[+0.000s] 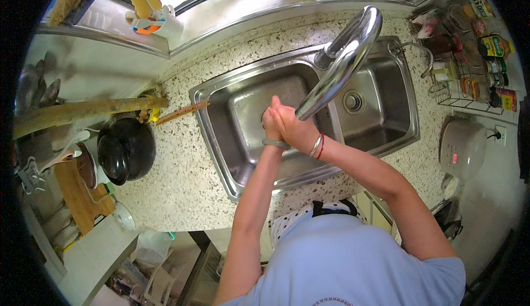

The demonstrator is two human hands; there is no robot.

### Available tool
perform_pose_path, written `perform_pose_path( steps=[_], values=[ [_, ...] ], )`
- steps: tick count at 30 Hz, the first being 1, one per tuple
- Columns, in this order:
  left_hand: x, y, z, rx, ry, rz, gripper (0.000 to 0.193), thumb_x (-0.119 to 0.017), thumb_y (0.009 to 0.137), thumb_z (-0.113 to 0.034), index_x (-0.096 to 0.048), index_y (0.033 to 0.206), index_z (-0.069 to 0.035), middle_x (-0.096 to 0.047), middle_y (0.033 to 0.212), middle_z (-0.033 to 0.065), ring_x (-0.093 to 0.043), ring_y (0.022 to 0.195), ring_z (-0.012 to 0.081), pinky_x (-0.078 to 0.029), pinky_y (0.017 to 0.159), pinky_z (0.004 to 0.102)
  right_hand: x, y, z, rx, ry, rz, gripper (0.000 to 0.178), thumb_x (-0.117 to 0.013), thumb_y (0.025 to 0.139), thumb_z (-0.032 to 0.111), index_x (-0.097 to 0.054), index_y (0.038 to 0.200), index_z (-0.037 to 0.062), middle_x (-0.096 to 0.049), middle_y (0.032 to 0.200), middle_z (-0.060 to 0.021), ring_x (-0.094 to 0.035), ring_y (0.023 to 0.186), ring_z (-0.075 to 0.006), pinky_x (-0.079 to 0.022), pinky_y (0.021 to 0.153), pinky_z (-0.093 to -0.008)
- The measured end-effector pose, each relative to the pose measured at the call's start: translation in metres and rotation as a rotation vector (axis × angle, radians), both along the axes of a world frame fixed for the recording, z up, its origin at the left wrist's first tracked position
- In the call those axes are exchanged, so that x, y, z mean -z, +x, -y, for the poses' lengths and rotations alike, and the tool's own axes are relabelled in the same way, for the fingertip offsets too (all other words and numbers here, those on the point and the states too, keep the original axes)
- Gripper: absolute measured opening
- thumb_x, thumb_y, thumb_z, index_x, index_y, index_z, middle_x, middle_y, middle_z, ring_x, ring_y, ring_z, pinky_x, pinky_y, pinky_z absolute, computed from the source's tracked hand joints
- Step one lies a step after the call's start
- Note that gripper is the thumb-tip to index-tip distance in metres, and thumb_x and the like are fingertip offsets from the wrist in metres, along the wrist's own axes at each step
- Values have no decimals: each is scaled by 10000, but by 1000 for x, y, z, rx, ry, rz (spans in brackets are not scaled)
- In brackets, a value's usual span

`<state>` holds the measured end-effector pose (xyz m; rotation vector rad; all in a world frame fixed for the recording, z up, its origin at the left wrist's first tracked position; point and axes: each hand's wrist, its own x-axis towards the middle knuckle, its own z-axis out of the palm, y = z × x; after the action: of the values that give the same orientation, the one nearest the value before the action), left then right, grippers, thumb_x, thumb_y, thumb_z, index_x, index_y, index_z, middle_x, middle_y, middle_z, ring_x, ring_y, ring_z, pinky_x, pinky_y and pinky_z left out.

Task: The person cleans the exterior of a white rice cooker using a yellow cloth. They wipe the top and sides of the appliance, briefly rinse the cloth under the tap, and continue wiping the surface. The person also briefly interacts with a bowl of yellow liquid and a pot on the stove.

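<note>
Over the large left basin of a steel double sink (265,180), my two hands are clasped together near the tap's mouth. My right hand (298,129) closes over my left hand (270,122), and its fingers press against it. Most of the left fingers are hidden, as is anything that may lie between the palms. A pale bangle (276,143) circles my left wrist; a silver bangle (316,145) and a red cord are on the right one. Just beside the right hand ends the curved chrome tap (345,66). Whether water runs from it I cannot tell.
The smaller right basin (381,104) has a round drain. Wooden chopsticks (179,112) lie by the sink's left rim, near a black pot (130,148). Right of the sink stand a wire rack (469,104) of jars and a rice cooker (461,146).
</note>
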<state>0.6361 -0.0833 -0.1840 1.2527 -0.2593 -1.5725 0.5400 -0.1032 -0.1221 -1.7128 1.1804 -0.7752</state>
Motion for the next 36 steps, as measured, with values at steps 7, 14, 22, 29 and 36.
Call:
perform_pose_path(
  steps=[7,14,22,29,36],
  values=[
    [-61,-37,2,-212,66,221,462,-405,990,-413,-596,794,-40,-555,760,-16,-481,700,80,-394,621,246,7,-17,34,-92,-334,-218,198,-504,934,198,-525,877,10,-549,689,-175,-572,630,-355,-443,535,-413],
    [-56,-33,0,-149,22,122,412,-424,982,-407,-569,763,-91,-545,751,-26,-518,697,87,-428,597,270,4,-8,33,3,-262,-100,270,-445,960,206,-531,787,17,-546,673,-189,-564,645,-369,-438,581,-429],
    [0,-11,1,-117,-25,69,364,-479,964,-415,-613,818,-110,-607,789,-8,-553,684,110,-451,580,281,-27,3,16,-147,-445,-200,164,-473,921,158,-567,945,26,-586,768,-148,-602,706,-326,-481,608,-397],
    [-68,-44,10,-268,50,128,436,-411,991,-417,-533,703,-113,-486,651,-44,-462,612,80,-376,552,241,10,-13,46,11,-349,-259,207,-508,921,187,-536,796,23,-566,669,-160,-582,584,-316,-431,482,-416],
    [-60,-29,10,-170,-8,118,437,-407,988,-407,-609,818,-58,-598,784,21,-552,720,112,-457,637,283,-11,0,37,-76,-432,-70,241,-513,918,192,-524,753,17,-512,604,-155,-537,542,-344,-427,502,-407]
  ],
)
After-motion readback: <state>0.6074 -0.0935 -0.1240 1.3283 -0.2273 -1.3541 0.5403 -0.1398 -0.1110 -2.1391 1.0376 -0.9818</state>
